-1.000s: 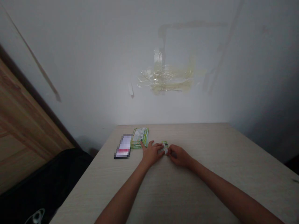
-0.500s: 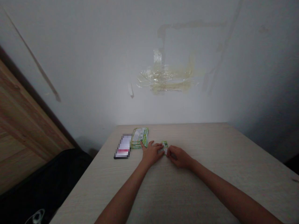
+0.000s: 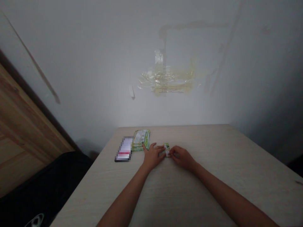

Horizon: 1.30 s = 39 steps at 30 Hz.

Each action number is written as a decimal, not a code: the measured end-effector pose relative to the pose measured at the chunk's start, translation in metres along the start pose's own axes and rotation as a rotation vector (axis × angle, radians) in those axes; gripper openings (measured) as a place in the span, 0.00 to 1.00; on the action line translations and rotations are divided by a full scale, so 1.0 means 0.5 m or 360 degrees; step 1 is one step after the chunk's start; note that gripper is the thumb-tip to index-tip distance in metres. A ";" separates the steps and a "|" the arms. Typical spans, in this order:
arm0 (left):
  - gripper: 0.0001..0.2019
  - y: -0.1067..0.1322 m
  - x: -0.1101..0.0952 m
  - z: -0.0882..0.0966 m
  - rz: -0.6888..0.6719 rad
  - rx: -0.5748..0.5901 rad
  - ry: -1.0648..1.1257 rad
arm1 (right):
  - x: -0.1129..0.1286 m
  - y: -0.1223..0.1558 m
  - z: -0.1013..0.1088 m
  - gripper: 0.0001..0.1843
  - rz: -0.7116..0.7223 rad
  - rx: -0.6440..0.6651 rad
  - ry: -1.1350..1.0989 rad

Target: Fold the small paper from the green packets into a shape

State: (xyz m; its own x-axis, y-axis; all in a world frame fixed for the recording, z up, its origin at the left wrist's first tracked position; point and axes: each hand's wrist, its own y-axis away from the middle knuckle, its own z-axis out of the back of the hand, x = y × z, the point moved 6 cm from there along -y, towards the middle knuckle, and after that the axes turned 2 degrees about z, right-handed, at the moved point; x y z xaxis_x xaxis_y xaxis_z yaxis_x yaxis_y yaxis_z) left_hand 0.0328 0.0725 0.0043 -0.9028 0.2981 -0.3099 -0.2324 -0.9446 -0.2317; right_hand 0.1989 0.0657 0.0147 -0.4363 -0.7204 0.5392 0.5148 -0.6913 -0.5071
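We see both hands at work on one small packet (image 3: 167, 147), green and white, lying between them on the pale tabletop (image 3: 201, 192), toward its far side. Our left hand (image 3: 153, 155) is open, palm down with the fingers spread, and its fingertips rest at the packet's left edge. The left thumb overlaps the near right corner of a stack of larger green-and-white packets (image 3: 141, 139); we cannot tell whether it touches. Our right hand (image 3: 180, 157) has its fingers curled in and its thumb drawn up to them, apparently pinching the small packet near its right edge. Just left of the stack lies a phone (image 3: 125, 150), its screen blurred out. As far as we can judge, handling of the small packet is under way and unfinished, since neither hand is clear of it. Its middle shows between our fingers, but whether it is folded, torn or whole is too small to make out. The stack sits gathered in one pile; whether those pieces are finished or waiting, we cannot say.
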 end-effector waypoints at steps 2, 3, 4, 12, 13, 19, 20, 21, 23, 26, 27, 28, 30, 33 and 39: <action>0.17 0.000 0.001 -0.001 -0.0007 -0.0004 0.0012 | -0.004 0.000 0.001 0.05 -0.0029 -0.0005 0.0007; 0.17 0.000 0.001 -0.001 -0.0008 -0.0004 0.0016 | -0.004 0.000 0.001 0.05 -0.0036 0.0010 0.0011; 0.17 -0.001 0.001 -0.002 -0.0008 -0.0002 0.0017 | -0.003 0.001 0.001 0.05 -0.0041 0.0027 0.0021; 0.18 -0.001 0.002 -0.002 0.0033 0.0024 -0.0026 | 0.017 0.005 -0.006 0.07 0.0117 0.0157 0.0198; 0.18 -0.001 0.002 -0.002 0.0034 0.0024 -0.0025 | 0.018 0.006 -0.007 0.07 0.0138 0.0170 0.0242; 0.18 -0.001 0.001 -0.003 0.0042 0.0010 -0.0022 | 0.015 0.003 -0.010 0.06 0.0170 0.0199 0.0514; 0.18 -0.001 0.002 -0.003 0.0042 0.0002 -0.0020 | 0.013 0.001 -0.011 0.07 0.0163 0.0205 0.0540; 0.18 -0.001 0.002 -0.003 0.0041 -0.0002 -0.0019 | 0.011 0.000 -0.012 0.07 0.0154 0.0209 0.0563; 0.18 -0.001 0.002 -0.003 0.0038 0.0003 -0.0023 | 0.005 -0.004 -0.016 0.08 0.0136 0.0215 0.0607; 0.19 -0.001 0.001 -0.004 0.0046 0.0034 -0.0045 | -0.007 -0.012 -0.020 0.08 0.0092 0.0190 0.0677; 0.19 0.000 0.001 -0.004 0.0054 0.0043 -0.0054 | -0.011 -0.015 -0.021 0.08 0.0072 0.0175 0.0696; 0.19 0.000 0.001 -0.003 0.0061 0.0051 -0.0061 | -0.015 -0.018 -0.022 0.08 0.0060 0.0172 0.0708; 0.19 0.001 0.000 -0.003 0.0072 0.0057 -0.0067 | -0.020 -0.023 -0.024 0.08 0.0045 0.0176 0.0727; 0.19 0.001 0.000 -0.002 0.0076 0.0045 -0.0059 | -0.025 -0.030 -0.028 0.08 0.0028 0.0200 0.0754; 0.18 0.000 0.002 -0.005 0.0040 0.0006 0.0004 | -0.036 -0.039 -0.033 0.08 -0.0010 0.0226 0.0809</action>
State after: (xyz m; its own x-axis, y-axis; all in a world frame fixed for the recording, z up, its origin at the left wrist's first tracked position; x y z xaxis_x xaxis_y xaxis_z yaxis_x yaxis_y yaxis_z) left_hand 0.0326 0.0730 0.0017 -0.9076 0.2745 -0.3178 -0.2108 -0.9523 -0.2205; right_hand 0.1845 0.0912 0.0038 -0.7244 -0.6771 0.1296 0.5906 -0.7065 -0.3899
